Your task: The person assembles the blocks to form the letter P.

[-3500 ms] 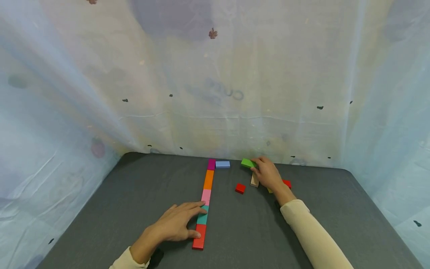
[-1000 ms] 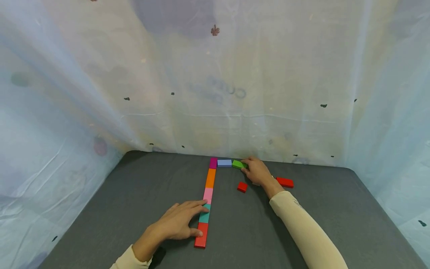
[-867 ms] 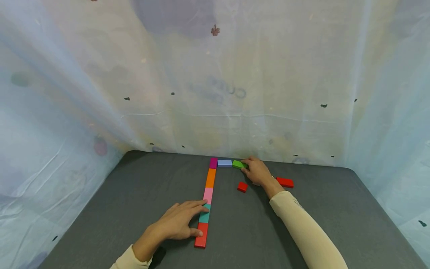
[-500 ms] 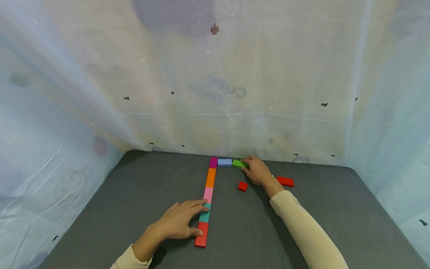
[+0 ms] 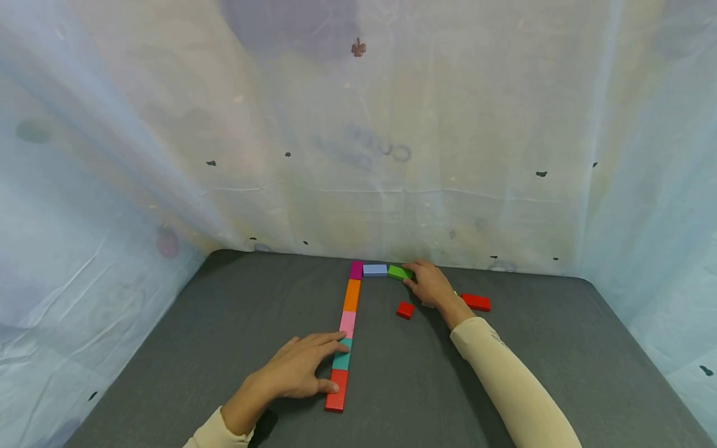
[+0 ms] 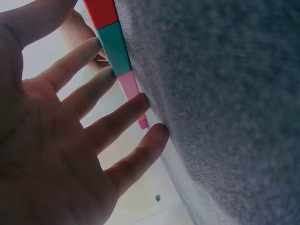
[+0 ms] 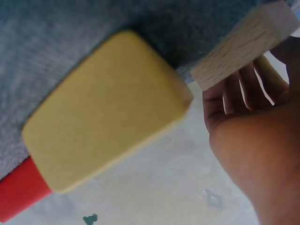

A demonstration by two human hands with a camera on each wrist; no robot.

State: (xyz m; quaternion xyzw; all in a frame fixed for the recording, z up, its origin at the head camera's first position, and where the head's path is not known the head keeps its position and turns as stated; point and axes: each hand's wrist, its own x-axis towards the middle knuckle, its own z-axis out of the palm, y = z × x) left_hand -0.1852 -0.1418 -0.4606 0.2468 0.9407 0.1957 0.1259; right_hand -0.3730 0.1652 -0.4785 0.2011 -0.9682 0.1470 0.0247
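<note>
In the head view my right hand (image 5: pixel 430 285) pinches a green block (image 5: pixel 398 272) lying beside the right end of a light blue block (image 5: pixel 374 270). The green one sits slightly askew to it. Leading from the blue block's left end toward me is a straight row: magenta block (image 5: pixel 356 270), orange block (image 5: pixel 351 295), pink block (image 5: pixel 347 323), teal block (image 5: pixel 341 358) and red block (image 5: pixel 336 398). My left hand (image 5: pixel 297 368) has its fingers spread and relaxed along the row's left side, fingertips at the teal block and thumb at the red one.
A small red block (image 5: pixel 405 310) lies right of the row. Under my right forearm, a yellow block (image 7: pixel 108 112) and a plain wooden block (image 7: pixel 246 47) show in the right wrist view. Another red block (image 5: pixel 476 302) lies further right. A patterned curtain (image 5: pixel 392 218) borders the grey table's far edge.
Since 3.5 s ago, my right hand has slid the green block leftward, up to the light blue block's end. Over the last second both hands stay still. My left hand keeps its place.
</note>
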